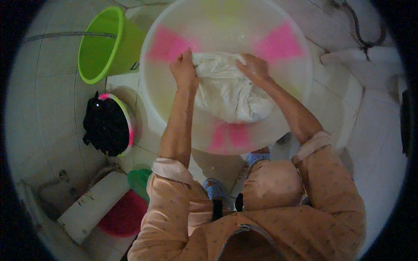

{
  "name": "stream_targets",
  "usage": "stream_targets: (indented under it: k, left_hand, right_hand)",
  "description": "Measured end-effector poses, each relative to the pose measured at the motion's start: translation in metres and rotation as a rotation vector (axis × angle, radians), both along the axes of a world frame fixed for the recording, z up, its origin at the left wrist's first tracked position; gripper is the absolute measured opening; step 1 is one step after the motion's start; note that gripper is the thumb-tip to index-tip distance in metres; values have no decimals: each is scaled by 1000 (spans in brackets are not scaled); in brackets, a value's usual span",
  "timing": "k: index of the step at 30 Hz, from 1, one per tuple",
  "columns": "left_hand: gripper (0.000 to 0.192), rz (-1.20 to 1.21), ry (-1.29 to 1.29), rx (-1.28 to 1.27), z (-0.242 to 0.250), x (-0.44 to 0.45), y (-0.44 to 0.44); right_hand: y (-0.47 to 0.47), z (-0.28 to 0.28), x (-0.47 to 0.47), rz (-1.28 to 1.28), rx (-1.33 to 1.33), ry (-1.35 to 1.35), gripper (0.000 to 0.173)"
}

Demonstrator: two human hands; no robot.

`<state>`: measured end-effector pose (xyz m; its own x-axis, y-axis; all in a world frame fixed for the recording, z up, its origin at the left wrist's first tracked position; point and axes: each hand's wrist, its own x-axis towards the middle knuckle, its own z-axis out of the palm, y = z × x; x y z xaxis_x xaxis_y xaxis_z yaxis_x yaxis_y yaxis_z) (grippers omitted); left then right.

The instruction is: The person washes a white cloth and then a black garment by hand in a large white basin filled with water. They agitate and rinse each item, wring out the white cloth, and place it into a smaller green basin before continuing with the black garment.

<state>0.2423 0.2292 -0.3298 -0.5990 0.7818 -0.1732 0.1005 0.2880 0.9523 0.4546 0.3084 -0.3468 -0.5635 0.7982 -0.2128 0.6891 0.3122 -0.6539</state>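
Observation:
A wet white cloth garment [225, 88] is stretched between my two hands over a large round plastic basin [145, 94]. My left hand [185, 69] grips its upper left edge, thumb pointing up. At the upper right corner, the fingers of my right hand [256, 68] are closed on the fabric. The garment's lower part hangs in folds and looks bunched near the basin's front. Cloudy water [225, 36] seems to fill the basin, which has pink and yellow-green patches. Whether the garment's lower end lies in the water I cannot tell.
A lime-green bucket [130, 49] with a hose [68, 34] leading into it leans at the left. Below it stands a smaller basin [131, 130] heaped with black cloth [106, 125]. Red [125, 215] and green [138, 182] plastic items lie lower left. A dark hose [357, 29] hangs upper right.

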Motion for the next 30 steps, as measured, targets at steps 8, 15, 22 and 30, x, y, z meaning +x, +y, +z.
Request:
stream_targets:
  k: [8,15,22,30]
  left_hand:
    - [40,-530,584,-80,-2,93,-43]
    - [26,-1165,530,-615,-69,155,-96]
    - [30,-512,-107,-539,-18,54,-91]
    - [45,-371,-824,-110,-58,54,2]
  right_hand:
    - [42,48,23,3,-198,-52,74]
    - [-17,16,-84,358,111,-356,70]
    - [-5,17,-50,-111,-244,230,37]
    - [-16,119,-26,-377,-914,917,28]
